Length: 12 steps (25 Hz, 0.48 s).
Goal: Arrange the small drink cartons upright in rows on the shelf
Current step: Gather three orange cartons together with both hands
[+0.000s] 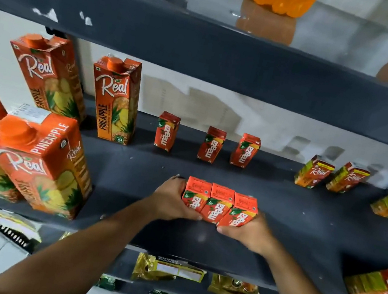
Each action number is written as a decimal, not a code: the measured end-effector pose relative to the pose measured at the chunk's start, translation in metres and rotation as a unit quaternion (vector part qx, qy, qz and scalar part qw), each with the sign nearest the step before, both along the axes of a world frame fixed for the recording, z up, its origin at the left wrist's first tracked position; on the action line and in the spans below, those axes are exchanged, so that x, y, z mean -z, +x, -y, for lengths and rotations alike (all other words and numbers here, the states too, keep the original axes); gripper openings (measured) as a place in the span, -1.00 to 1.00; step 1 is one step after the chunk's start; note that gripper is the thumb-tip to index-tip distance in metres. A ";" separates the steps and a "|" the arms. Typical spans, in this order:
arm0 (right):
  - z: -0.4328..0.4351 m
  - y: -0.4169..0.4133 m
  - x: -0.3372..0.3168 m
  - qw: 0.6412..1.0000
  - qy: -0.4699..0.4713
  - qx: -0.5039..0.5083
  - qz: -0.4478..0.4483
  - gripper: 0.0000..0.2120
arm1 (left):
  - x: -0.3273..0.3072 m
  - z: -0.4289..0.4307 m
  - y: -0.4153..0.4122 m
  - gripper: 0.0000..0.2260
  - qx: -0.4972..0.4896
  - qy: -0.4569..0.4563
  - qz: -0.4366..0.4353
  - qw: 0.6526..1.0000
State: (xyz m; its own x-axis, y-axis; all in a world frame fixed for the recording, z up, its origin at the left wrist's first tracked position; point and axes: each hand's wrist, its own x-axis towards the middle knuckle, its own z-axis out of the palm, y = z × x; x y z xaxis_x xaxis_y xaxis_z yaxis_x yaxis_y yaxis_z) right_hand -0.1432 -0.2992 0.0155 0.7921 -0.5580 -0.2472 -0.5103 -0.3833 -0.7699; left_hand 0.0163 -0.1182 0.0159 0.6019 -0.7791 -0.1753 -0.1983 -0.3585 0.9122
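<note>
Three small red Maaza cartons (219, 204) stand side by side, pressed together, on the dark shelf (302, 230). My left hand (170, 201) grips the left end of the trio and my right hand (246, 227) grips the right end. Behind them, near the back wall, three more Maaza cartons stand upright with gaps between them: one at the left (166, 131), one in the middle (211, 144), one at the right (245, 151).
Tall Real pineapple cartons (115, 99) stand left, two at the front left (37, 163). Small Real cartons (314, 172) stand at the back right, another at the front right (381, 286). The upper shelf edge (206, 42) overhangs. Gold packets (166, 269) lie below.
</note>
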 end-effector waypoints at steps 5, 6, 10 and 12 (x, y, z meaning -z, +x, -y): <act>-0.042 -0.017 0.015 1.000 -0.009 -0.016 -0.009 -0.38 | 0.005 -0.052 -0.023 -0.48 0.043 -0.045 -0.026 0.998; -0.048 -0.017 0.016 1.000 -0.012 -0.026 -0.007 -0.41 | 0.006 -0.059 -0.026 -0.47 0.035 -0.043 -0.029 0.998; -0.056 -0.020 0.011 0.999 -0.013 -0.044 0.004 -0.48 | 0.011 -0.065 -0.027 -0.39 0.021 -0.039 -0.042 0.998; -0.056 -0.022 0.009 0.999 -0.010 -0.038 0.005 -0.45 | 0.014 -0.064 -0.025 -0.36 0.023 -0.036 -0.039 0.998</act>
